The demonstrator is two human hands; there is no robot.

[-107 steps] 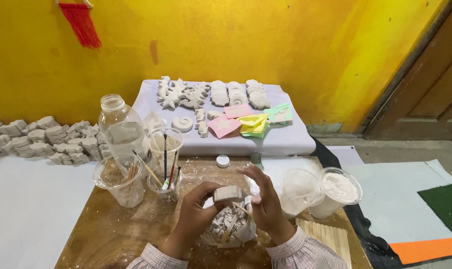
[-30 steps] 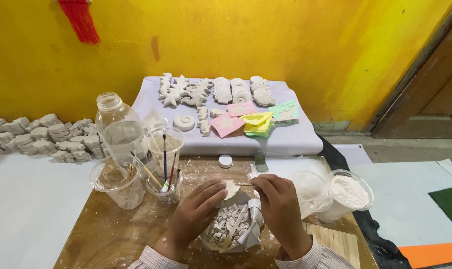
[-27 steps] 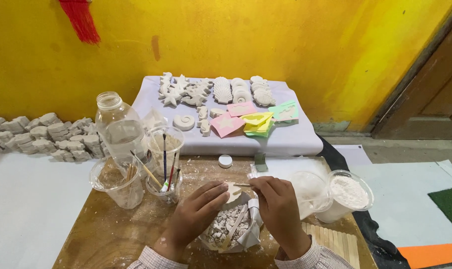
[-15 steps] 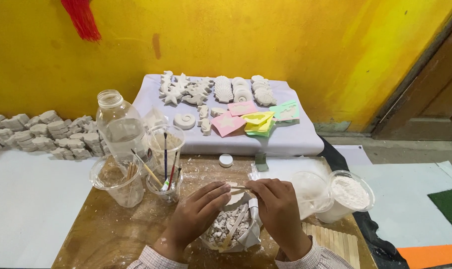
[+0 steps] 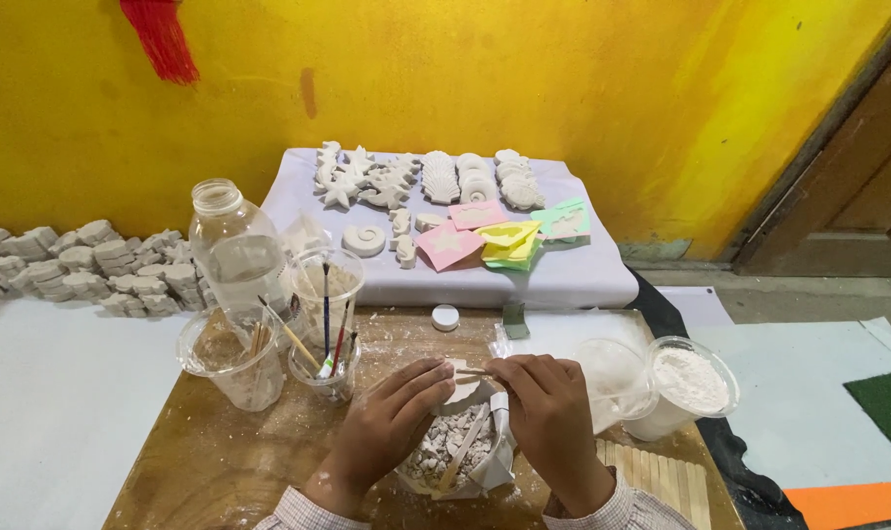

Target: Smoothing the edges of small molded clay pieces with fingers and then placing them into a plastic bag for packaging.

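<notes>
Two hands meet over a bowl of white plaster rubble [image 5: 453, 453] near the front edge of the wooden surface [image 5: 210, 461]. My left hand [image 5: 387, 427] and right hand [image 5: 553, 412] have their fingers clamped together on a small pale plaster piece [image 5: 462, 378], held just above the bowl. A wooden stick [image 5: 462, 451] leans inside the bowl. Left of my hands stand a clear cup with paintbrushes [image 5: 326, 324] and a plastic bottle [image 5: 235, 245]. To the right sits a tub of white powder [image 5: 683, 385]. Well beyond, plaster shell casts [image 5: 416, 177] lie on a white cloth.
</notes>
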